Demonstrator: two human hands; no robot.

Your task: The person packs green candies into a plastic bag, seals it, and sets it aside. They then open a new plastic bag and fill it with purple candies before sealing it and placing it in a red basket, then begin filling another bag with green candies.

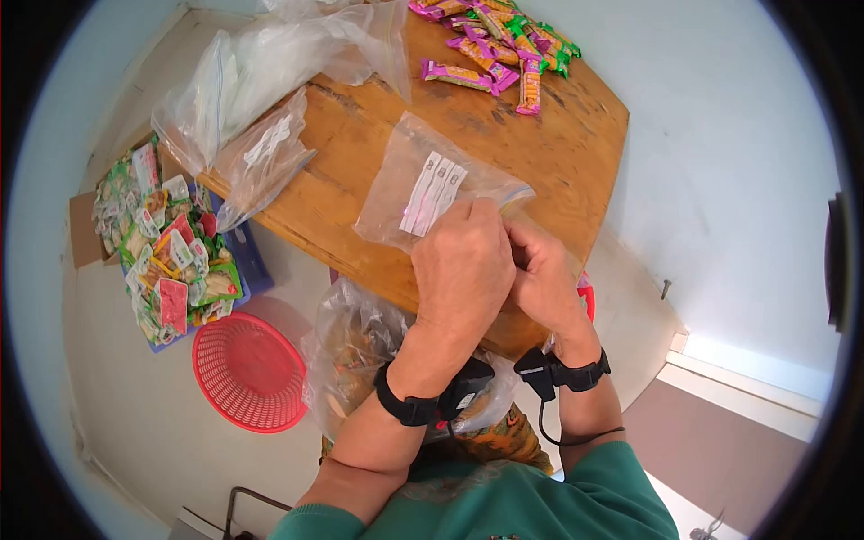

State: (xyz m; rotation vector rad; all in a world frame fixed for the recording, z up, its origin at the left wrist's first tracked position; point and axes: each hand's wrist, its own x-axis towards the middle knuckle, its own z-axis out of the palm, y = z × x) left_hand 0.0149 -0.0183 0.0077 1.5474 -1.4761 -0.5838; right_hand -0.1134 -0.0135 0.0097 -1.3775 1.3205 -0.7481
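Observation:
A clear plastic zip bag (pixel 382 193) with white label strips (pixel 432 193) marked "8" lies near the table's front edge. Over its lower right side my left hand (pixel 463 261) is closed, fingers curled on the bag's edge. My right hand (pixel 543 274) is pinched close beside it, near the zip corner. The two hands meet at the fingertips, and the exact grip is partly hidden. Black straps with small devices are on both wrists.
Snack bars (pixel 504 54) in purple and green wrappers are piled at the table's (pixel 558 148) far end. More clear bags (pixel 279 72) lie at the back left. On the floor are a red basket (pixel 256 369) and a heap of food packets (pixel 184 261). A large plastic bag (pixel 346 346) sits below the table edge.

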